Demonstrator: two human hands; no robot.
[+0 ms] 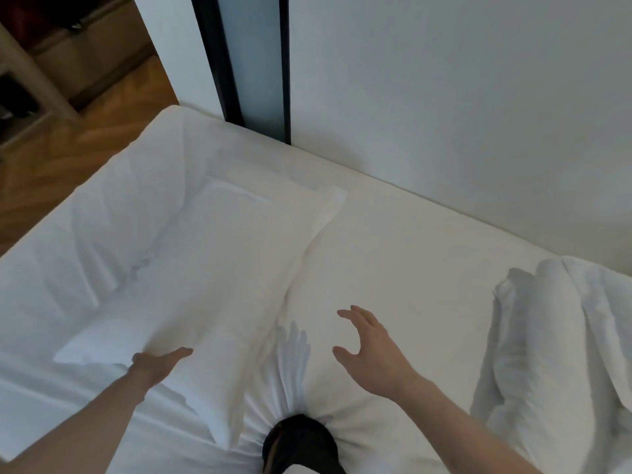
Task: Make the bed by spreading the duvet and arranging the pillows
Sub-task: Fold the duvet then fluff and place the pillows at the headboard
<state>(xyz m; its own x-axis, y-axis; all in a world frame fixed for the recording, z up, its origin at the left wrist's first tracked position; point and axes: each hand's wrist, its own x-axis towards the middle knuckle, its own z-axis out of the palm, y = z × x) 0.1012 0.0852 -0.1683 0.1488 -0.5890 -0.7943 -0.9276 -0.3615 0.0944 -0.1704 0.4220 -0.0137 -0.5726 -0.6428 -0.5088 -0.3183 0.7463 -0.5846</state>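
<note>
Bed: pillow beside hands

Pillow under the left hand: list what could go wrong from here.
1. The left hand rests only on the near edge of the pillow, which lies askew, one corner toward the wall; a push there might skew it further.
2. A dark-clad knee presses into the sheet and bunches it into radiating creases, which may remain.
3. The right hand hovers open, holding nothing, so the pillow has little support.
</note>
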